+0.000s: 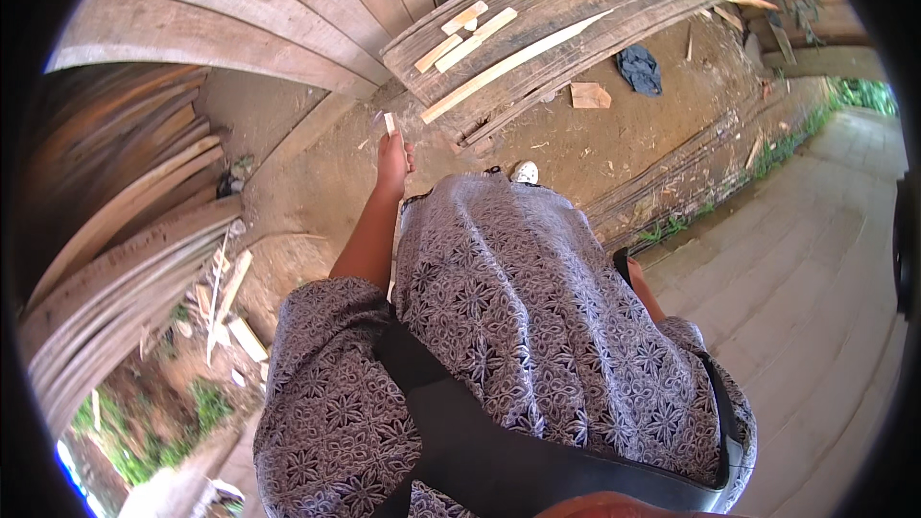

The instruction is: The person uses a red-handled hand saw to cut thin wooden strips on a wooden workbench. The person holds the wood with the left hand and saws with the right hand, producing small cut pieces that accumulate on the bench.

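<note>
I see the left hand (393,161) clamped on a wood piece (389,123); right hand hidden, can't tell; cut strips (477,41) on far bench (549,17), remainder unclear.

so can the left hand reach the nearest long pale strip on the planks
Likely yes: the strip points its uncovered near end toward the left hand, though that hand seems to hold a small wood piece.
</note>
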`<state>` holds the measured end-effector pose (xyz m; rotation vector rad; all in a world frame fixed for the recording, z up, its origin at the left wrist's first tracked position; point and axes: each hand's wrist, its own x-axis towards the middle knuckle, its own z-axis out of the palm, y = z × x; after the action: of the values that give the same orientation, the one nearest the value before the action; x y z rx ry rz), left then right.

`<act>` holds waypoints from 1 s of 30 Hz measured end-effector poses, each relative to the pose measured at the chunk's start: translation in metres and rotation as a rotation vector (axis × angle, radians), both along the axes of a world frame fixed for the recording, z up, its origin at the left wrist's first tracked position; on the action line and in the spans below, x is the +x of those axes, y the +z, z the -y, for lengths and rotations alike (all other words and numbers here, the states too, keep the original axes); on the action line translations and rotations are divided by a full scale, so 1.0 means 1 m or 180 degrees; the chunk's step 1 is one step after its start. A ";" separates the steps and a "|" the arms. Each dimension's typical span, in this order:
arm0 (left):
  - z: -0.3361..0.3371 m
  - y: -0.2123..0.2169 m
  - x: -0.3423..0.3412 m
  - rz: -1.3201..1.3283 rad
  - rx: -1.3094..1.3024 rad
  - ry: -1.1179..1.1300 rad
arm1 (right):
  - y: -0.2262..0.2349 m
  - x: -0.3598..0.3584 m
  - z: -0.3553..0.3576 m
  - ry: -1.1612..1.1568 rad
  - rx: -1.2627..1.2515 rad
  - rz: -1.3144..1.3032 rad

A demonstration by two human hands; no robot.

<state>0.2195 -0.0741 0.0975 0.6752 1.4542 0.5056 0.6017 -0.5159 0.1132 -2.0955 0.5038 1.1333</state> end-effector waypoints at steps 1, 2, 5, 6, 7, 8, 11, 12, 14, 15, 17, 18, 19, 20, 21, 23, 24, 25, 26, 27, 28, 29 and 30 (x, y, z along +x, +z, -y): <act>0.008 0.000 0.002 -0.0030 -0.0033 0.0111 | 0.013 0.014 -0.014 0.0086 -0.0017 -0.0236; 0.014 -0.002 0.008 -0.0100 -0.0038 0.0113 | 0.022 0.028 -0.027 0.0156 -0.0028 -0.0450; 0.027 0.007 0.023 -0.0214 -0.0006 0.0028 | 0.027 0.054 -0.047 0.0211 0.0144 -0.0440; 0.031 0.012 0.028 -0.0217 0.0049 -0.0037 | 0.032 0.057 -0.052 0.0158 0.0435 -0.0390; 0.038 0.019 0.033 -0.0256 0.0110 -0.0078 | 0.029 0.066 -0.055 0.0126 0.0733 -0.0380; 0.048 -0.006 0.015 -0.0533 0.0683 -0.0336 | 0.015 0.071 -0.061 0.0231 0.0807 -0.0354; 0.044 0.017 0.048 -0.0785 0.1038 -0.0766 | -0.005 0.095 -0.056 0.0295 0.1110 -0.0082; 0.038 0.008 0.038 -0.0596 0.0896 -0.0727 | -0.002 0.091 -0.058 0.0318 0.1293 -0.0182; 0.026 0.006 0.036 -0.0715 0.0472 -0.0485 | 0.006 0.087 -0.062 0.0126 0.1387 -0.0252; 0.022 0.006 0.039 -0.0758 0.0259 -0.0360 | 0.008 0.090 -0.060 0.0219 0.1348 -0.0307; 0.014 0.001 0.042 -0.1156 0.0781 -0.0664 | 0.014 0.090 -0.054 0.0401 0.1280 -0.0409; 0.008 -0.003 0.043 -0.1314 0.0951 -0.0807 | 0.012 0.082 -0.049 0.0182 0.1129 -0.0263; 0.000 -0.006 0.045 -0.1468 0.1123 -0.0947 | 0.016 0.082 -0.041 0.0183 0.1091 -0.0192; -0.002 -0.017 0.033 -0.1633 0.1314 -0.0973 | 0.030 0.073 -0.045 0.0216 0.1050 -0.0192; -0.006 -0.031 0.023 -0.1774 0.1511 -0.1024 | 0.036 0.067 -0.041 0.0203 0.0991 -0.0197; -0.015 -0.048 0.017 -0.1967 0.1807 -0.1103 | 0.045 0.058 -0.030 0.0219 0.0915 -0.0218; -0.020 -0.050 0.017 -0.2026 0.1904 -0.1129 | 0.045 0.056 -0.025 0.0225 0.0902 -0.0203; -0.022 -0.051 0.015 -0.2096 0.1999 -0.1154 | 0.043 0.055 -0.023 0.0242 0.0911 -0.0194; -0.018 -0.046 0.021 -0.2019 0.2089 -0.1434 | 0.042 0.059 -0.013 0.0260 0.0876 -0.0160; -0.022 -0.034 0.026 -0.1932 0.2199 -0.1723 | 0.039 0.060 -0.004 0.0256 0.0858 -0.0121; -0.027 -0.021 0.030 -0.1859 0.2309 -0.2004 | 0.035 0.060 0.003 0.0273 0.0836 -0.0098; -0.028 -0.013 0.030 -0.1960 0.2432 -0.2252 | 0.029 0.059 0.010 0.0309 0.0831 -0.0103; -0.030 -0.008 0.033 -0.2037 0.2558 -0.2505 | 0.022 0.060 0.019 0.0340 0.0810 -0.0083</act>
<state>0.2526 -0.0438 0.0894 2.0905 1.3716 0.2280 0.6617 -0.5351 0.1348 -1.9066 0.2465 1.2185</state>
